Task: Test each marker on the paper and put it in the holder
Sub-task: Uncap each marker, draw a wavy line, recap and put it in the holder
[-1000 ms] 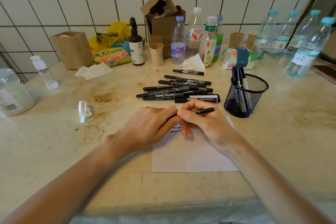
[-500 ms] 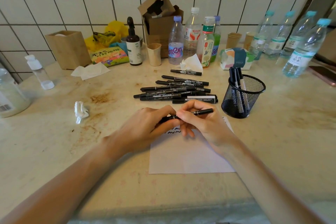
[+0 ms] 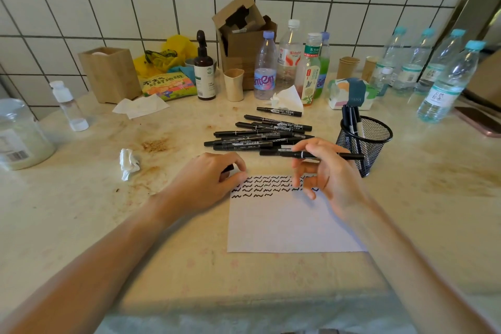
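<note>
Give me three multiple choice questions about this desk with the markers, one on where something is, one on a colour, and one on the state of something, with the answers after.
1. Where does the mesh holder stand relative to the paper?
A. Beyond its far right corner
B. On its near left corner
C. In the middle of it

2. What colour are the test squiggles on the paper?
A. Red
B. Black
C. Green

3. What is the right hand doing?
A. Lying flat on the table
B. Reaching into the holder
C. Holding a marker in a fingertip grip above the paper

Answers:
1. A, the holder sits past the paper's far right corner.
2. B, every squiggle row is black ink.
3. C, the fingers pinch the marker level over the paper; the left hand holds a small black piece, likely its cap.
</note>
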